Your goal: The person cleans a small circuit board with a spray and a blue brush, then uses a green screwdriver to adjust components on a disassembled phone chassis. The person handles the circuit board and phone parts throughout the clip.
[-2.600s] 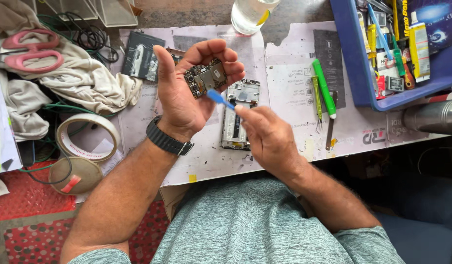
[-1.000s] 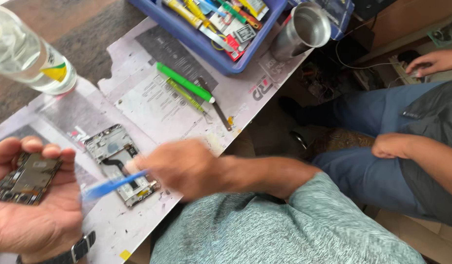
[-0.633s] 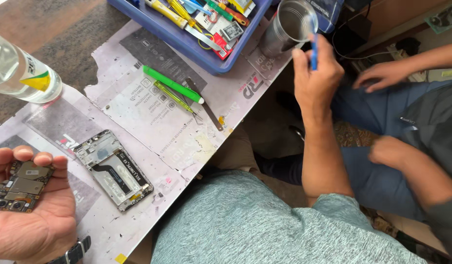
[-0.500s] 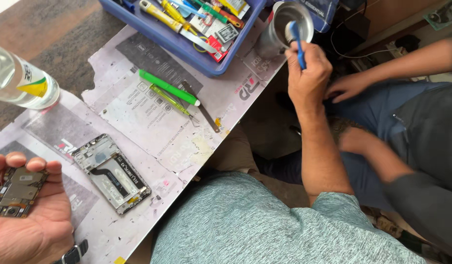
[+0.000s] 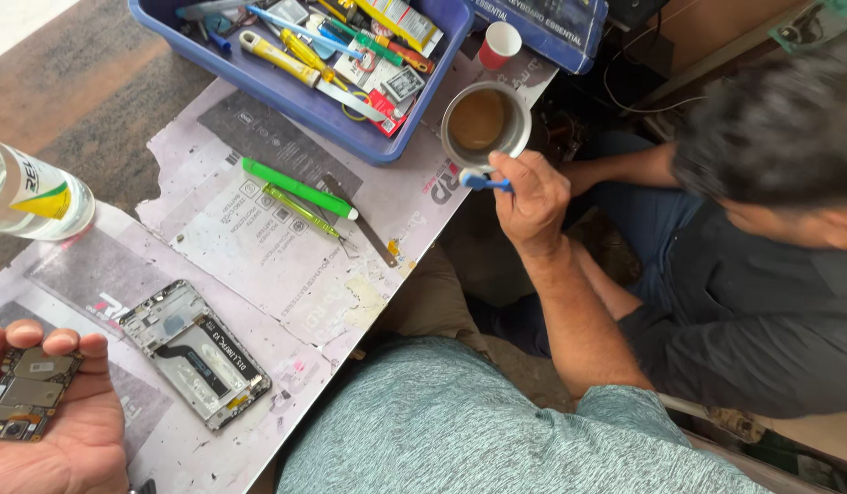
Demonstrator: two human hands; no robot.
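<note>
My left hand (image 5: 53,416) lies palm up at the lower left, curled around a phone circuit board (image 5: 21,393). My right hand (image 5: 531,197) reaches out to the right past the table edge and grips a small blue-handled brush (image 5: 483,181). The brush's white head sits at the rim of a round metal tin (image 5: 485,122) with brownish liquid in it. An opened phone frame (image 5: 196,352) lies flat on the paper-covered table, between my two hands.
A blue tray (image 5: 286,96) full of tools stands at the back. A green tool (image 5: 297,187), tweezers (image 5: 361,231), a clear bottle (image 5: 34,197) and a red cup (image 5: 501,43) are about. Another person in a dark shirt (image 5: 753,274) sits at the right.
My right hand left the board in my left hand and carried the blue brush right to the metal tin. The view swung right, and the other person came into sight.
</note>
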